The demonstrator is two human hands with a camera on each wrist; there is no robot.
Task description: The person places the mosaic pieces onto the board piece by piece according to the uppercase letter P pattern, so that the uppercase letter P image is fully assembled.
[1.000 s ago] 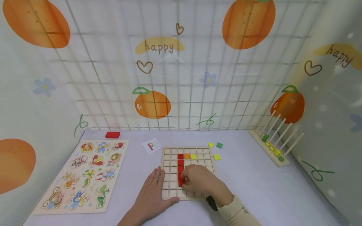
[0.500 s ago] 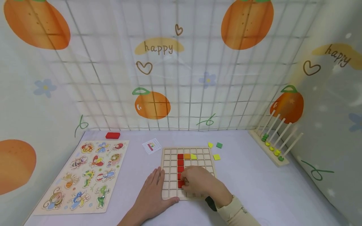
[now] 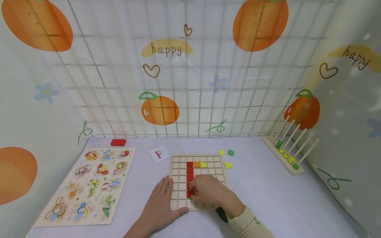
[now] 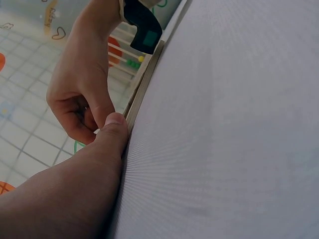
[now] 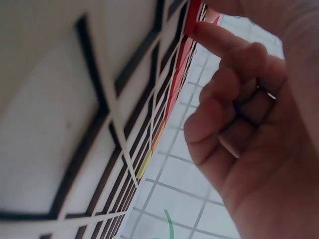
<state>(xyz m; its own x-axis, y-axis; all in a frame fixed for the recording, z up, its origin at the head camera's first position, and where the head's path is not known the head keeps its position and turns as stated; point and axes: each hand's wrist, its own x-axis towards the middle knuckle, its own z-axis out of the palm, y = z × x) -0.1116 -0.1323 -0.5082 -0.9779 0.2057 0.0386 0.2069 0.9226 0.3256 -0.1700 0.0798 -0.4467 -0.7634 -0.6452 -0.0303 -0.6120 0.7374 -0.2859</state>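
Note:
On the table lies a wooden grid board [image 3: 174, 195]. A column of several red square tiles [image 3: 190, 171] fills cells left of its middle, with an orange tile [image 3: 197, 164] and a yellow tile [image 3: 203, 164] beside the top one. My right hand [image 3: 208, 189] reaches over the board, thumb and index finger pinching the lowest red tile [image 3: 189, 194] at its cell; in the right wrist view the index fingertip [image 5: 202, 31] meets the red edge while the other fingers curl. Fingers straight, my left hand [image 3: 159, 203] rests along the board's near-left corner.
A small pattern card [image 3: 159, 154] lies behind the board. Loose yellow [image 3: 228, 165] and green [image 3: 231, 152] pieces sit to its right. An insect puzzle board [image 3: 86, 188] stands left, a red block [image 3: 118, 142] behind it. Far right is a bead rack [image 3: 285, 158].
The lowest red tile has shifted slightly toward me and now lines up with its cell below the column. My right hand moved a little with it; the left hand stayed put.

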